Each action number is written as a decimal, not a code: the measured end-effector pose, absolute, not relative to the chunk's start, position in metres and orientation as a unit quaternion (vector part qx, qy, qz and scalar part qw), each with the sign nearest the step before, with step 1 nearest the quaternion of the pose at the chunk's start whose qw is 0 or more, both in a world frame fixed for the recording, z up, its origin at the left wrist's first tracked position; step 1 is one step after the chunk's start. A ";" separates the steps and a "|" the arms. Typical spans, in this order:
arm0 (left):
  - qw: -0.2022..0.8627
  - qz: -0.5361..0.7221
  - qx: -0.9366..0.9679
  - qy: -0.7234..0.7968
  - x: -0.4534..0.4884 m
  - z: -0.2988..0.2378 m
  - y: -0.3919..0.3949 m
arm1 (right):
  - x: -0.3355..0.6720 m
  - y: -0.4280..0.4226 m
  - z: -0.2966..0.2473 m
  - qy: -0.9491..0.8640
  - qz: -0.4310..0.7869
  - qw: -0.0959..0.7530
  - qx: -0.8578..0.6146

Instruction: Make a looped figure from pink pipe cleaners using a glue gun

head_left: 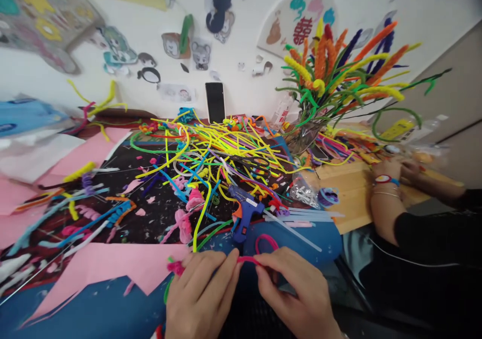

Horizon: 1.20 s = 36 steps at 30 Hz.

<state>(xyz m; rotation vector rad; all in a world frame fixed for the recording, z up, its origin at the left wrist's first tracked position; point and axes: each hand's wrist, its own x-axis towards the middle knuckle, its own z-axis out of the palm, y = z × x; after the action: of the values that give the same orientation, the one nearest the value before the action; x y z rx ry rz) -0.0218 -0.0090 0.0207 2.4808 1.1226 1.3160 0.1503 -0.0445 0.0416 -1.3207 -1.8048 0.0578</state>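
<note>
A bright pink pipe cleaner [247, 259] runs between my two hands at the near edge of the table. My left hand [201, 291] has its fingers closed on it, and a coiled pink bit with some green pokes out on that hand's far side. My right hand [297, 289] pinches the same pipe cleaner between thumb and forefinger, with a loop of it curling above the fingers. Just beyond my hands lies a blue glue gun [245, 213] with an orange trigger. Clear glue sticks [297, 221] are spread to its right.
A heap of yellow pipe cleaners [233, 143] covers the table's middle. Pink paper [109, 261] lies front left. A phone [215, 102] leans against the wall. A vase [304, 133] of pipe-cleaner flowers stands back right. A co-worker's hands [389, 173] are at the right-hand table.
</note>
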 end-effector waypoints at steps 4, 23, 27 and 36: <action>0.049 0.436 0.830 0.345 -0.026 0.023 -0.007 | 0.144 -0.041 0.033 -0.753 -0.035 0.429 -0.498; 0.557 0.420 0.641 0.322 -0.064 0.028 -0.013 | 0.147 -0.039 0.019 -0.475 0.719 0.437 -0.257; 0.719 0.417 0.495 0.254 -0.065 0.019 -0.017 | 0.135 -0.038 0.012 -0.452 0.720 0.473 -0.229; 0.838 0.433 0.325 0.070 -0.058 -0.003 -0.021 | 0.093 -0.034 0.005 -0.348 0.752 0.541 -0.145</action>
<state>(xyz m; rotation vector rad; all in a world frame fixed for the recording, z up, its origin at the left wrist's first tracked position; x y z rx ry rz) -0.0576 -0.0206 -0.0026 0.6873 0.1479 0.9168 0.0934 -0.0337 0.0054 -0.3453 -0.8271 1.7856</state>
